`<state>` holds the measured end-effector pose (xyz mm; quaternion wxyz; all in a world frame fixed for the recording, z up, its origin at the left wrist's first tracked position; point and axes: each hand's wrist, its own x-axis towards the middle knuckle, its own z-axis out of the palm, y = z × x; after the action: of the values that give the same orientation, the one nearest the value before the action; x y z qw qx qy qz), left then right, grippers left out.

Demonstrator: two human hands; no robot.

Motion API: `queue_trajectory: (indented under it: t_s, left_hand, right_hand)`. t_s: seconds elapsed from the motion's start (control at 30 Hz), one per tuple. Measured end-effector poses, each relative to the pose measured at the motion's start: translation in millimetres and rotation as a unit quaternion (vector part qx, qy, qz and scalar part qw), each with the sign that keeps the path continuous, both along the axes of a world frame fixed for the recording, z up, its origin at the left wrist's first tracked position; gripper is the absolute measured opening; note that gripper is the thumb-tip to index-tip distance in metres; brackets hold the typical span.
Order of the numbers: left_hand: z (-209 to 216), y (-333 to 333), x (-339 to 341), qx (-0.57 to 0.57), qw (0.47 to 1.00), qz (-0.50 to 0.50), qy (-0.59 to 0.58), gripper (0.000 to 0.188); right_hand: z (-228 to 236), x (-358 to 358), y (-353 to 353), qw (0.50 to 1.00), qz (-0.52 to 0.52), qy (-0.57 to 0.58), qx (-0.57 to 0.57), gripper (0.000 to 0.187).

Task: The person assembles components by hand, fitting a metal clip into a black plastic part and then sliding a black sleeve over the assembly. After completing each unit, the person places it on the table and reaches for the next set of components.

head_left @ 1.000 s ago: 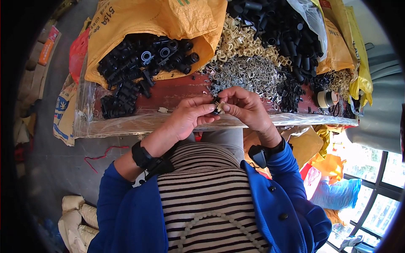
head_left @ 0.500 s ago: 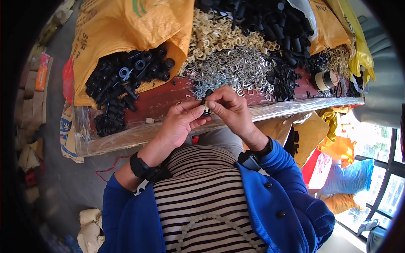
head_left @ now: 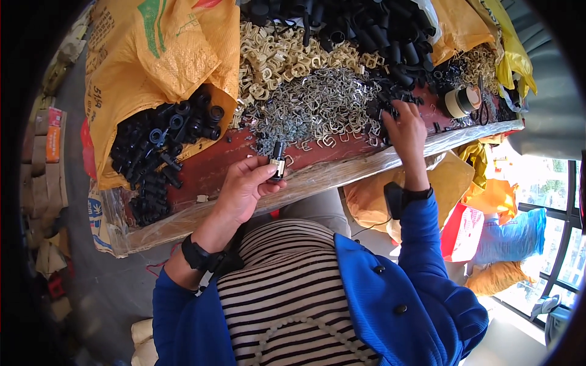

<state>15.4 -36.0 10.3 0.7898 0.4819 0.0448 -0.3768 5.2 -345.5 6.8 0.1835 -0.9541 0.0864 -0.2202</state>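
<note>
My left hand [head_left: 245, 188] is closed, pinching a black cylindrical plastic part [head_left: 278, 152] with a cream-coloured piece set in its side. It holds this part upright just above the front edge of the table. My right hand [head_left: 408, 135] is over a heap of small black plastic pieces [head_left: 379, 105], thumb and fingers apart, touching or nearly touching them. Between the hands lies a pile of silvery metal clips [head_left: 332, 100], with small bluish-grey metal bits [head_left: 271, 129] at its left. Behind the clips are cream-coloured plastic clips [head_left: 268, 58].
An orange woven sack [head_left: 165, 67] at the left spills black plastic fittings [head_left: 160, 131] onto the red tabletop [head_left: 213, 165]. Black tubes [head_left: 372, 27] are heaped at the back. A round cream-and-black roll [head_left: 459, 102] stands at the right. Sacks and bags [head_left: 506, 238] lie beyond the table.
My right hand has left the black part and moved right to the small black pieces. My left hand keeps the part and sits slightly lower and further left. The view has shifted.
</note>
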Motion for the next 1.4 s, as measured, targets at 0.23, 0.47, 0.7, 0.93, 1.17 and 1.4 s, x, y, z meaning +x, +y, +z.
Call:
queue_trajectory:
  t_s: [0.23,0.47,0.7,0.93,1.17,1.4]
  left_hand:
    - [-4,2,-2,-0.012,1.0,0.015,0.014,0.018]
    - [-9,15,-5,-0.029,0.999,0.037,0.017,0.019]
    - [-9,27,-9,-0.07,0.996,0.059,0.023,0.017]
    - [0,35,-12,-0.096,0.992,0.074,0.033,0.017]
    - [0,44,-17,-0.125,0.99,0.059,0.009,0.018]
    - [2,42,-18,-0.111,0.992,0.064,0.007,0.018]
  right_hand:
    - [-30,2,-29,0.994,-0.044,0.06,-0.081,0.015]
    - [-33,4,-32,0.999,-0.029,-0.012,0.042,0.011]
    - [-7,8,22,0.834,0.064,0.02,0.548,0.013]
    - [19,7,122,0.697,0.229,0.121,0.669,0.016]
    - [30,-5,187,0.691,0.331,0.168,0.621,0.014]
    - [38,-13,192,0.916,0.364,-0.055,0.158,0.011]
